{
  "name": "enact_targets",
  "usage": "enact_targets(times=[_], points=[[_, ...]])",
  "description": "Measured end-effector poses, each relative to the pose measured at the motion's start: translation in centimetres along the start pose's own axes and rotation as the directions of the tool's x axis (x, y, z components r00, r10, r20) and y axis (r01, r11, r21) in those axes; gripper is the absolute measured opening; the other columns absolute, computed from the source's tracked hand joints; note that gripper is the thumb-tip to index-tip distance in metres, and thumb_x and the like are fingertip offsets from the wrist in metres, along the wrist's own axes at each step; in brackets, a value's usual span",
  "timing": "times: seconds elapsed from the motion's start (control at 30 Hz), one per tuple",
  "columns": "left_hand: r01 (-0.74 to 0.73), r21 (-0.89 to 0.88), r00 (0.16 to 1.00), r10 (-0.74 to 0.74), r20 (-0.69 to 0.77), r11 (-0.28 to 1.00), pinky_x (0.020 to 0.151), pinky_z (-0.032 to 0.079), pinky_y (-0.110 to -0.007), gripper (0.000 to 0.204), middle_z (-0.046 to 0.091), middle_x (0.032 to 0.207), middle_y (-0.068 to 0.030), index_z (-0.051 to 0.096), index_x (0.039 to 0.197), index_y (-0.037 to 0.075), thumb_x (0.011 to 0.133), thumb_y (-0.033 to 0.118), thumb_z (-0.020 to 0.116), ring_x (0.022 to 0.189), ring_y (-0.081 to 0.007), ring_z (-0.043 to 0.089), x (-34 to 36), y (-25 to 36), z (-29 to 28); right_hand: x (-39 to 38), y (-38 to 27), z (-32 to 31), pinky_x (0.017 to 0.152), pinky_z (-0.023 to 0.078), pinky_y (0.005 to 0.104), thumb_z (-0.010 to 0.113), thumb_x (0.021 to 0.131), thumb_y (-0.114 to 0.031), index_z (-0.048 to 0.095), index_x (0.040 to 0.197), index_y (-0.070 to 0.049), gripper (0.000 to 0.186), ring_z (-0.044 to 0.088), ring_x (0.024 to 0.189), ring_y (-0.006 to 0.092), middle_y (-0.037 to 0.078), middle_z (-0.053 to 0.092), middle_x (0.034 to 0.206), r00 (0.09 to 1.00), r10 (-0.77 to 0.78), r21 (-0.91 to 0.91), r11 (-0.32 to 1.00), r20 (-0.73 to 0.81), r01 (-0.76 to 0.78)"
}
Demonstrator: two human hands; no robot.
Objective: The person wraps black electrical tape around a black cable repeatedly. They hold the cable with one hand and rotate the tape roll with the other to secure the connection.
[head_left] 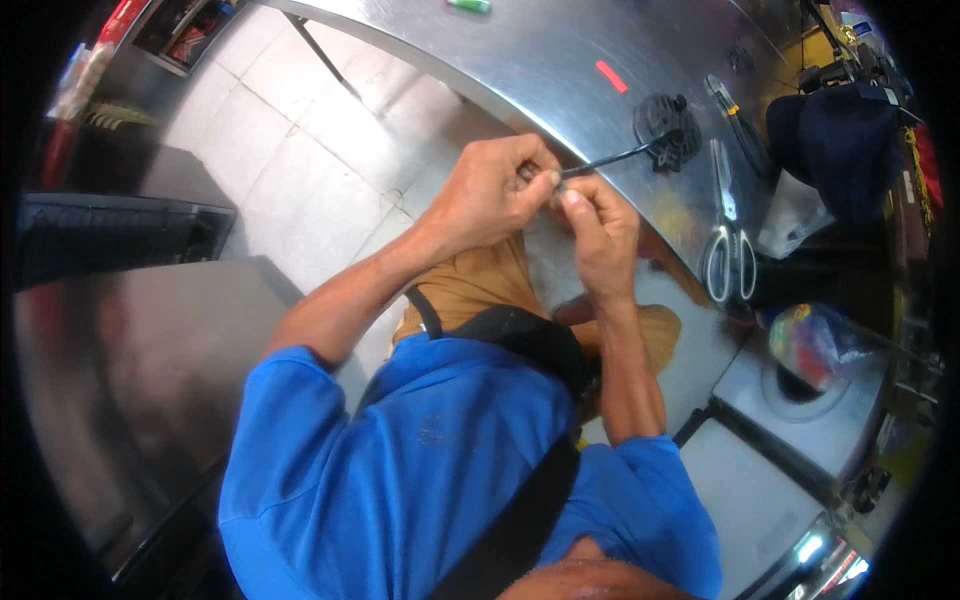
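Head: black cord (612, 160) extends rightward from left grip (498, 190) and right grip (606, 235).

left hand (495, 190), right hand (605, 228) close together, each in finger-thumb pinch; bare forearms (385, 268) angled inward.

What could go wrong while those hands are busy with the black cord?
The left hand and right hand pinch close together at the black cord, out past the table's edge, so it might slip from the fingertips. The cord seems to lead to a dark round thing on the metal table; a hard tug could drag that along. The scissors lie near the edge, so a bump might knock them off.
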State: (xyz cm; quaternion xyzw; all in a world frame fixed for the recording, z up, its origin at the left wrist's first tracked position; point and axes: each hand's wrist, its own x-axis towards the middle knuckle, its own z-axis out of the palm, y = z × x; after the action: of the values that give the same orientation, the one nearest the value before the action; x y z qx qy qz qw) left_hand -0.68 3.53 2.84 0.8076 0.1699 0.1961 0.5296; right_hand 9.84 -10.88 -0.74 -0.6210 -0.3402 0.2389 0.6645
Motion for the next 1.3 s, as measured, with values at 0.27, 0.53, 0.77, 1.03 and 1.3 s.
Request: enact_targets(times=[0.27,0.53,0.77,1.03,1.3], points=[[0.045,-0.079,0.999,-0.045,-0.002,0.996,0.054,0.042,-0.023,0.013,0.062,0.07,0.0019,0.072,0.097,-0.002,0.099,0.011,0.07,0.062,-0.0027,0.051,0.2,-0.2,-0.3,-0.7,-1.0,0.0,0.068,0.045,0.0233,0.069,0.1,-0.024,0.068,0.098,-0.001,0.023,0.052,0.076,0.0049,-0.002,0.062,0.082,0.995,0.102,-0.007,0.995,0.021,-0.102],[0.005,-0.112,0.994,-0.017,-0.109,0.994,0.065,0.054,-0.02,0.015,0.07,0.084,-0.0014,0.066,0.106,-0.002,0.095,0.005,0.074,0.073,-0.0028,0.063,-0.1,-0.3,-0.2,-1.8,-4.4,-1.1,0.071,0.052,0.0284,0.074,0.098,-0.017,0.071,0.109,0.003,0.024,0.062,0.074,0.0119,0.007,0.071,0.09,0.995,-0.007,-0.283,0.959,-0.096,-0.02],[-0.088,0.059,0.991,0.093,-0.098,0.994,0.062,0.051,-0.024,0.014,0.069,0.081,-0.0024,0.059,0.088,0.001,0.091,0.0,0.073,0.069,-0.0039,0.059,-0.3,0.9,-0.5,2.0,-10.1,-0.7,0.058,0.05,0.0375,0.074,0.094,-0.016,0.072,0.092,0.0,0.016,0.062,0.06,0.0245,0.014,0.067,0.074,0.949,-0.309,-0.647,0.711,0.067,0.277],[-0.345,0.249,0.91,0.387,-0.148,0.905,0.063,0.055,-0.03,0.01,0.071,0.082,-0.0102,0.07,0.095,-0.002,0.087,0.001,0.075,0.068,-0.0175,0.068,-0.6,0.9,-0.3,10.6,-8.6,1.2,0.064,0.055,0.0517,0.071,0.075,-0.032,0.072,0.071,0.001,0.033,0.066,0.066,0.0473,0.028,0.066,0.071,0.972,-0.147,-0.849,0.474,0.184,0.233],[-0.251,0.316,0.95,0.295,-0.101,0.915,0.06,0.053,-0.031,0.01,0.07,0.08,-0.0122,0.073,0.095,-0.003,0.089,0.004,0.073,0.064,-0.0179,0.066,-0.7,1.5,-0.6,11.5,-7.6,2.5,0.068,0.057,0.0522,0.076,0.076,-0.036,0.074,0.077,0.001,0.037,0.07,0.069,0.0448,0.027,0.069,0.075,0.95,-0.169,-0.863,0.399,0.263,0.31]])
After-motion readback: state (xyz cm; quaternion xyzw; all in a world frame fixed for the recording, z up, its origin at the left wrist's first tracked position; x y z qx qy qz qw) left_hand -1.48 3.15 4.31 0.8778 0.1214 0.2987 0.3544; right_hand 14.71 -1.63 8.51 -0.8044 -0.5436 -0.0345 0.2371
